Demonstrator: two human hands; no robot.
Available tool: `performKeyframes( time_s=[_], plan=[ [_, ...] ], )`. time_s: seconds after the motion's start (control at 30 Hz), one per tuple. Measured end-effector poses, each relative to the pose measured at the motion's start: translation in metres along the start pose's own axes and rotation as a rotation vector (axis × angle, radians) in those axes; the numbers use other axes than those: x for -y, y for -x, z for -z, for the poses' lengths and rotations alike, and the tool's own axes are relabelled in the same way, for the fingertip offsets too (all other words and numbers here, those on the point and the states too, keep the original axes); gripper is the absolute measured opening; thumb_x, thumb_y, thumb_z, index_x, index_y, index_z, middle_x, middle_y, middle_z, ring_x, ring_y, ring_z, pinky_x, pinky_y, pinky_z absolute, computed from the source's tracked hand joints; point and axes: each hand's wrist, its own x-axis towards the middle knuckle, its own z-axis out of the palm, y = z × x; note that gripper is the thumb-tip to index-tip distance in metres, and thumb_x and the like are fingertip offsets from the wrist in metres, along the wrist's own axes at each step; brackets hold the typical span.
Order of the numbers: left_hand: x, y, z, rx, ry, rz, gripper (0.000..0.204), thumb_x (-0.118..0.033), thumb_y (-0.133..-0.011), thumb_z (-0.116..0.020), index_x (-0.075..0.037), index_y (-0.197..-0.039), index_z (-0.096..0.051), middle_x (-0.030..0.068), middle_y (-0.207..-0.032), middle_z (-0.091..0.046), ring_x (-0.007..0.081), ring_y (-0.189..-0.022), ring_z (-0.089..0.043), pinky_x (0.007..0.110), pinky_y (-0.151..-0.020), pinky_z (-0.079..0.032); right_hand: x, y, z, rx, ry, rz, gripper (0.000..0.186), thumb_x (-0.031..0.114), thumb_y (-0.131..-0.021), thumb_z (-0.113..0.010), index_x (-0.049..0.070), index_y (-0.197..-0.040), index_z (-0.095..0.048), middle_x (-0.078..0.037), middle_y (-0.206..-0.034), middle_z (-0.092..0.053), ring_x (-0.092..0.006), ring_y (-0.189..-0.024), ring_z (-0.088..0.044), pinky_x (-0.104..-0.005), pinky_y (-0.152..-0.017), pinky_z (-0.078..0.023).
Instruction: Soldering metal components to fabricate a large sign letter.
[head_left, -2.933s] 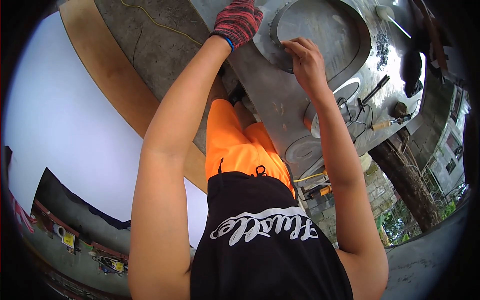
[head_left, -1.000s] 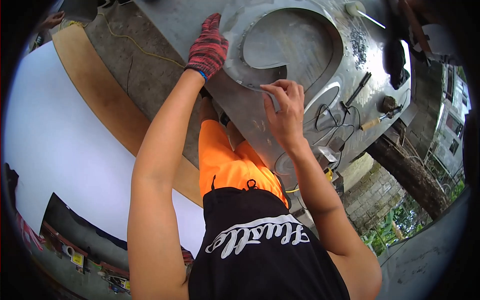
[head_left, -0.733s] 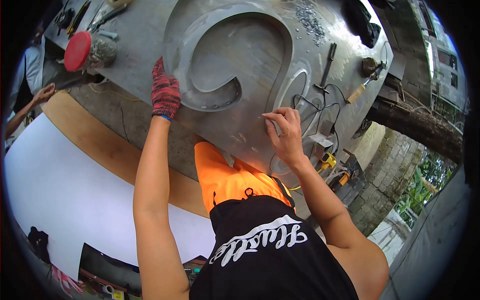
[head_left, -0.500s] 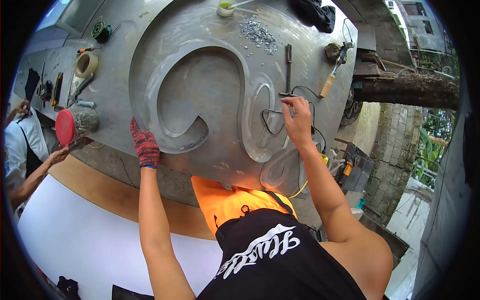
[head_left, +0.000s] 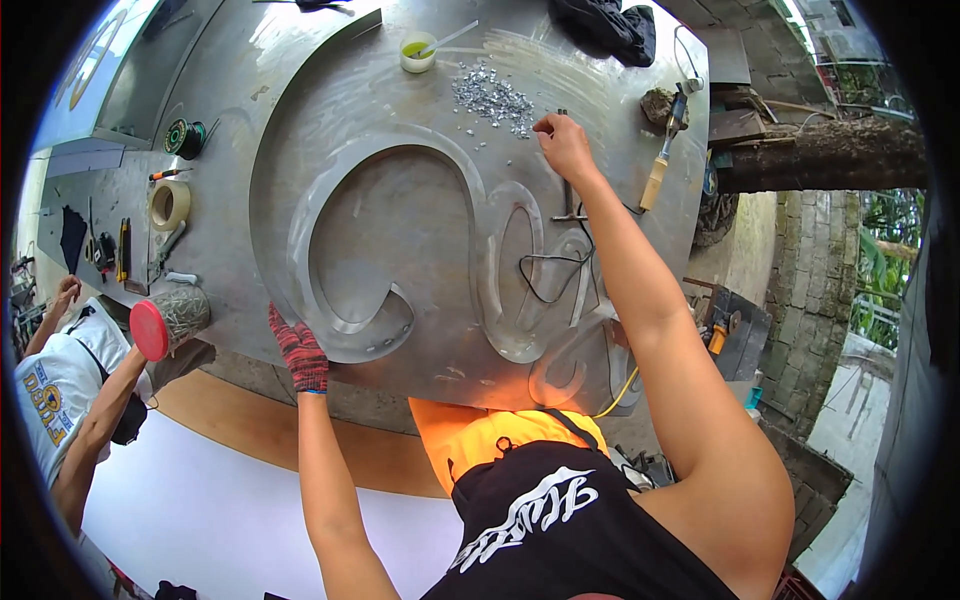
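A large curved metal letter form [head_left: 385,140] with raised strip walls lies on the metal-topped table [head_left: 400,215]. My left hand [head_left: 299,350], in a red and black glove, rests at its lower left curve by the near table edge, fingers stretched along the strip. My bare right hand [head_left: 566,150] reaches forward with fingers curled together beside a pile of small silvery metal bits [head_left: 493,98]. Whatever those fingertips hold, if anything, is hidden. Just under that hand lies a T-shaped metal tool [head_left: 569,216], partly covered by it.
At the right sits a wooden-handled soldering iron [head_left: 655,180] with its cord. A cup of yellow-green liquid [head_left: 418,52] holds a brush. Tape [head_left: 169,204], a wire spool [head_left: 185,138] and a red-lidded jar [head_left: 170,324] are left, where a co-worker [head_left: 75,390] leans in.
My right hand has moved forward from the T-shaped tool's crossbar to the metal bits. The view has shifted, and more of the co-worker shows. My left hand stays at the letter form.
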Motion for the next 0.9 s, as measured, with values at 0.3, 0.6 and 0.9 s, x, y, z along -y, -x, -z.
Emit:
performKeyframes(
  time_s=[0.3, 0.6, 0.9],
  plan=[
    [0.002, 0.002, 0.002, 0.018, 0.071, 0.052, 0.067, -0.004, -0.094, -0.045, 0.006, -0.158, -0.027, 0.0269, -0.160, -0.034, 0.0382, -0.149, -0.034, 0.042, -0.124, -0.025, 0.010, -0.019, -0.016, 0.121, 0.179, 0.128, 0.020, 0.011, -0.087, -0.065, 0.012, -0.102, -0.078, -0.016, -0.115, -0.067, -0.0376, -0.117, -0.057, -0.0456, -0.105, -0.046],
    [-0.010, 0.004, 0.004, 0.023, 0.010, 0.028, 0.066, -0.005, -0.095, -0.045, 0.005, -0.158, -0.026, 0.0271, -0.160, -0.034, 0.0383, -0.150, -0.034, 0.042, -0.124, -0.025, 0.019, -0.014, -0.020, 0.058, 0.270, 0.152, 0.018, 0.019, -0.082, -0.076, 0.011, -0.098, -0.077, -0.015, -0.113, -0.065, -0.0359, -0.116, -0.057, -0.0440, -0.103, -0.046],
    [-0.024, 0.002, 0.004, 0.022, 0.013, 0.024, 0.067, -0.002, -0.094, -0.045, 0.003, -0.158, -0.027, 0.0254, -0.158, -0.038, 0.0381, -0.146, -0.040, 0.042, -0.122, -0.030, 0.023, -0.012, -0.028, 0.026, 0.354, 0.067, 0.017, 0.024, -0.084, -0.077, 0.013, -0.097, -0.078, -0.014, -0.117, -0.066, -0.0344, -0.117, -0.057, -0.0442, -0.101, -0.047]
  ],
)
